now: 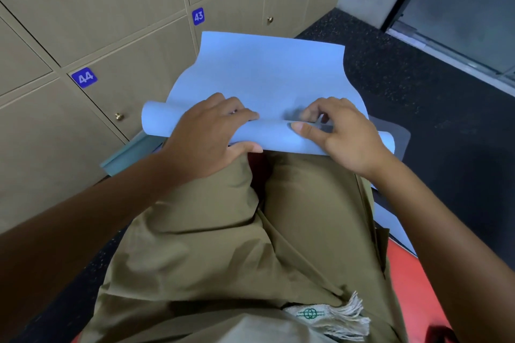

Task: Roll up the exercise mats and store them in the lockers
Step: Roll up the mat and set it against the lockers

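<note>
Olive-clad knees [278,217] fill the near view, and just beyond them the left hand [211,139] and right hand [342,136] curl over the rolled near end of a light blue mat [259,72], fingers on top and thumbs tucked against the roll. Only a few turns look done; most of the mat lies flat toward the closed lockers [125,44], far left, so storing remains.

Exercise mat [264,75]: plain light blue, no pattern. Lockers [111,36] at left: beige-tan, fine wood grain; brass-coloured knobs [119,116]; number tags [84,77] blue with white digits 44, 43, 42. Floor [418,86] at right: black, flecked with pale speckles. Trousers [250,231], near: plain olive-khaki. Cloth [328,317], near: cream, fringed, green emblem. Second mat [412,281], near right: red.
</note>
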`<state>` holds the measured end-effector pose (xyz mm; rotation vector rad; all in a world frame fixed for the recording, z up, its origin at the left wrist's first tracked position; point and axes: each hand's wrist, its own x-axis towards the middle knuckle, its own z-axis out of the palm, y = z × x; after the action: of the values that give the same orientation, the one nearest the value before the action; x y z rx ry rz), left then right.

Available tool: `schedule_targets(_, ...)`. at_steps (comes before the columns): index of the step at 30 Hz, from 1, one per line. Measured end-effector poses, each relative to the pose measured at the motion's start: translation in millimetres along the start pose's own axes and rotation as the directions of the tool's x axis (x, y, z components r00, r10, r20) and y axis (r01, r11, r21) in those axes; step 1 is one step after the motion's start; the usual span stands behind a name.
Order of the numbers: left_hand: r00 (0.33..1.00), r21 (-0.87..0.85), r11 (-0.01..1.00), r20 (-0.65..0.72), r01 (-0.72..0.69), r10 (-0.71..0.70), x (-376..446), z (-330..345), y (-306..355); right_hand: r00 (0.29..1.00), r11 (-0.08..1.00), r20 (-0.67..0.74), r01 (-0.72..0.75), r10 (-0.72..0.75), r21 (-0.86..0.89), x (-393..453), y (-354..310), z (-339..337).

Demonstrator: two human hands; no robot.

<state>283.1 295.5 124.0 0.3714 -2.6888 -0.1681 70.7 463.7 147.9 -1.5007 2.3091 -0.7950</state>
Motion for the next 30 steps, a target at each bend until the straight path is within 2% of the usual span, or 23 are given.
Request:
schedule_targets(3, 0.998, -0.044, 0.998, 0.046, 0.043, -0.041, 7.3, 0.4, -4.0, 0.962, 0.986, -0.228, 0.136, -0.154, -0.093, -3.7, 1.3, 7.8)
schedule_targets(5, 0.99, -0.097, 0.991, 0.117, 0.095, -0.083, 15.0, -1.7, -7.7, 0.922, 0.949, -0.279, 0.203, -0.268, -0.241, -6.1, 2.7, 14.1)
schedule_targets(7, 0.973, -0.138, 0.98, 0.201, 0.143, -0.114, 24.2, -3.7, -12.7, 0.902, 0.901, -0.27, 0.227, -0.338, -0.371, -8.4, 5.8, 18.1)
schedule_targets(9, 0.958, -0.168, 0.97, 0.253, 0.178, -0.132, 32.4, -4.5, -16.4, 0.908, 0.88, -0.243, 0.217, -0.341, -0.423, -11.4, 9.1, 19.9)
schedule_targets(14, 0.896, -0.274, 0.909, 0.403, 0.313, -0.187, 52.5, -6.8, -23.0, 0.911, 0.902, -0.268, 0.196, -0.312, -0.384, -2.6, 16.6, 22.8)
schedule_targets(16, 0.887, -0.317, 0.885, 0.421, 0.34, -0.19, 58.9, -5.6, -25.6, 0.92, 0.907, -0.261, 0.181, -0.293, -0.38, 4.0, 18.3, 21.3)
schedule_targets(18, 0.917, -0.404, 0.85, 0.346, 0.338, -0.199, 61.5, -2.4, -27.8, 0.939, 0.916, -0.227, 0.163, -0.258, -0.368, 10.8, 18.6, 17.6)
schedule_targets(20, 0.951, -0.492, 0.816, 0.215, 0.302, -0.223, 62.6, 0.1, -29.1, 0.967, 0.934, -0.172, 0.123, -0.189, -0.335, 19.3, 16.8, 11.4)
schedule_targets(22, 0.963, -0.509, 0.819, 0.114, 0.266, -0.243, 62.4, 2.1, -27.0, 0.988, 0.952, -0.102, 0.082, -0.117, -0.294, 29.6, 15.4, 4.8)
schedule_targets(26, 0.973, -0.269, 0.951, -0.13, 0.153, -0.193, 57.4, 12.6, -20.6, 0.999, 0.982, 0.044, 0.001, 0.007, -0.188, 51.3, 15.7, -7.0)
schedule_targets(28, 0.98, -0.132, 0.985, -0.152, 0.107, -0.127, 52.4, 17.7, -21.7, 0.991, 0.991, 0.117, -0.057, 0.071, -0.118, 62.3, 17.7, -11.1)
schedule_targets(30, 0.99, -0.019, 0.997, -0.112, 0.081, -0.082, 48.1, 22.3, -23.4, 0.982, 0.994, 0.162, -0.084, 0.094, -0.071, 71.8, 21.1, -12.6)
